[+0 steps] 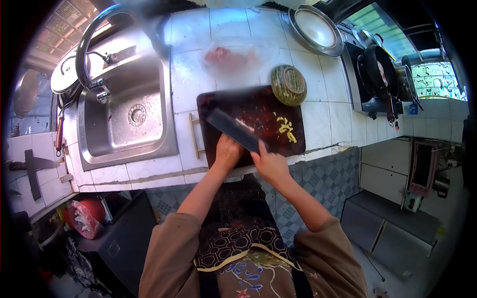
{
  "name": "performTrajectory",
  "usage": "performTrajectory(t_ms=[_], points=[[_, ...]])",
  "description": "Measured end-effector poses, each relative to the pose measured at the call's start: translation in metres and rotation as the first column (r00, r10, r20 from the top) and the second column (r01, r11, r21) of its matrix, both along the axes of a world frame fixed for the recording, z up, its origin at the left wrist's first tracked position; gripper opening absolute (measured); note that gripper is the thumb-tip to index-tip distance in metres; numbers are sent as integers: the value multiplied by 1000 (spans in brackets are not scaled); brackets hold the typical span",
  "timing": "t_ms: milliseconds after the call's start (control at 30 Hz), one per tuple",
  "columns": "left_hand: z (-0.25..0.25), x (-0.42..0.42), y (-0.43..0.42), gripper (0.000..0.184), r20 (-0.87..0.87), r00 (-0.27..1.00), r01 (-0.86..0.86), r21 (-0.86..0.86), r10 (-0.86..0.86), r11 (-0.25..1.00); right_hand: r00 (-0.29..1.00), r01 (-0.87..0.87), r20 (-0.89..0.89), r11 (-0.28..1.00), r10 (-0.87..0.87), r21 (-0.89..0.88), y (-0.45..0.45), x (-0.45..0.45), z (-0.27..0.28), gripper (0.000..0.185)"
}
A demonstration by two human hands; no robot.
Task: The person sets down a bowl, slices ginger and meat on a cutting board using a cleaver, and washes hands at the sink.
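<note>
Right hand (270, 166) is wrapped round the handle of the cleaver (231, 130), which sits over the dark cutting board (214, 98) on the desk (191, 37). Looks stiff and kinda blade-heavy, so the handle's the place to hold; board looks wet, maybe slippery. Left hand (228, 152) is right beside the blade, fingertips hidden, can't tell if they're gripping. Patterned bowl (289, 85) is upside down, contents unseen; plastic bag (231, 62) has reddish stuff.

One left hand (228, 153) and one right hand (271, 166) are making two hands, with one cleaver (232, 129) and one cutting board (211, 139) showing. One patterned bowl (289, 85) is showing, and one sink (89, 155), one drain (137, 115) and one faucet (82, 57) are appearing.
</note>
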State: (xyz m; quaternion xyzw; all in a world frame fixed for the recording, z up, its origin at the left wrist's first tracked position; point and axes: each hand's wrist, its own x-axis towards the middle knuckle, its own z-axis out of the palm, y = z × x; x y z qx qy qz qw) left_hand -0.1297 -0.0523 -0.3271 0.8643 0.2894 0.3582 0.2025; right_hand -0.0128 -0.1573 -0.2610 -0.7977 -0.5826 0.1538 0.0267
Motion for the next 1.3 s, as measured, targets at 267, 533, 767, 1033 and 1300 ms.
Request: performTrajectory(t_ms=[267,533,767,1033,1300], points=[[1,1,2,40,-34,999,6,-4,-6,1000,986,93,-117,976,-118,-196,-26,11,35,52],[-5,5,2,38,-116,993,-5,92,16,996,986,70,-124,956,-109,-285,-17,18,38,51],[-7,5,4,36,-127,991,-21,103,34,994,976,37,-213,996,-54,-81,6,9,8,48],[2,7,3,34,-129,992,17,55,-10,998,977,70,-193,989,-95,-131,26,0,15,43],[1,4,8,33,-73,997,-18,41,21,999,965,196,-111,932,-239,-304,-26,-7,26,46]])
